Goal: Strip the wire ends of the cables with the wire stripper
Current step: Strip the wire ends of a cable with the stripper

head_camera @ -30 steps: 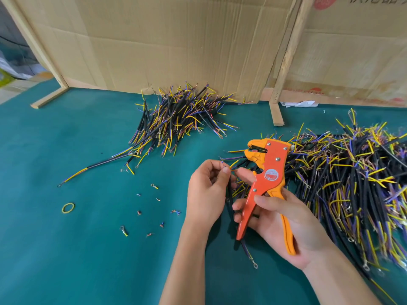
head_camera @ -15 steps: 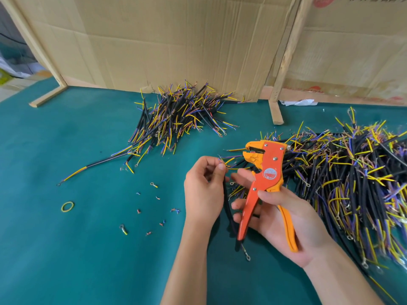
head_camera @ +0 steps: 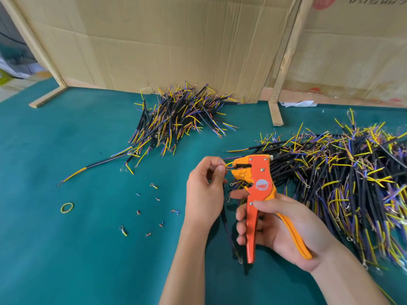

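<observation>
Just left of the wire stripper (head_camera: 255, 186), the left hand (head_camera: 204, 192) now has the thin wire ends at the tool's nose, closer than half a second ago, so I judge one strip is about to begin. Its fingertips pinch these ends of a black cable (head_camera: 229, 234), which hangs below the stripper's handles. The right hand (head_camera: 284, 227), under the stripper, grasps both handles, fingers curled around them. Right of the stripper lies the large cable pile (head_camera: 343, 186).
</observation>
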